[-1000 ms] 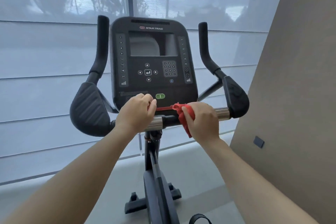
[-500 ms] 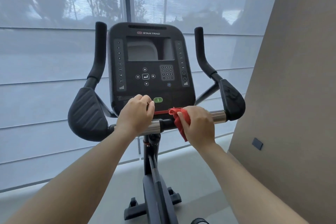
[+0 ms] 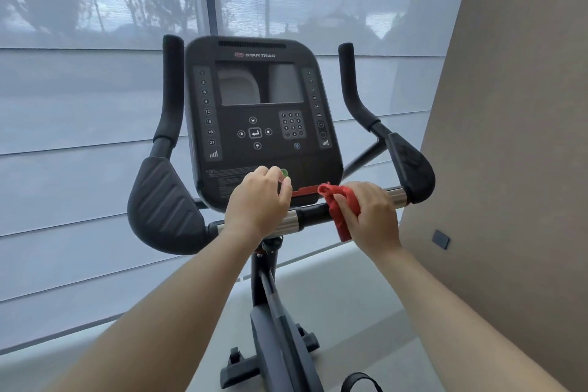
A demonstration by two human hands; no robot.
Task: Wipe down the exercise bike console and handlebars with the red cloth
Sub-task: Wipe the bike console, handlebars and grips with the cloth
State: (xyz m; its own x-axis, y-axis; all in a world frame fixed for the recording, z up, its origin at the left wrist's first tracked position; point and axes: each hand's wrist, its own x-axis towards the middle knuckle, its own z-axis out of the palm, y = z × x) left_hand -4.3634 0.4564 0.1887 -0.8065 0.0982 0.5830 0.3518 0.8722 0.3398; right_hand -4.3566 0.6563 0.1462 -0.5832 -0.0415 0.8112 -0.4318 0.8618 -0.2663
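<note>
Right hand [image 3: 369, 216] had its fingers curled round the bunched red cloth [image 3: 342, 205], pressing it onto the black handlebar crossbar [image 3: 313, 212] just right of centre. A tail of the cloth hung below the bar. Left hand [image 3: 257, 200] sat over the left chrome sleeve [image 3: 290, 223] with fingers curled in front of the lower edge of the black square console [image 3: 264, 121]. Cannot tell if it gripped anything. It covered part of the fine print there, and its fingertips sat just beside the green round button [image 3: 284, 173]. A red strip [image 3: 304, 191] ran along the console's bottom edge between the two hands. The right chrome sleeve [image 3: 394, 194] showed just past the right hand, butting the right black elbow pad [image 3: 410, 169]. The ribbed left black elbow pad [image 3: 165, 207] was well apart from both hands. Two black upright grips [image 3: 173, 86] flanked the console. Grey pleated window blinds [image 3: 79, 169] were behind, and a beige wall [image 3: 509, 137] with a small dark plate [image 3: 441, 239] stood close on the right. The black frame post [image 3: 264, 280] dropped to the base foot [image 3: 241, 366], with a black strap loop [image 3: 361, 382] at the bottom edge.
</note>
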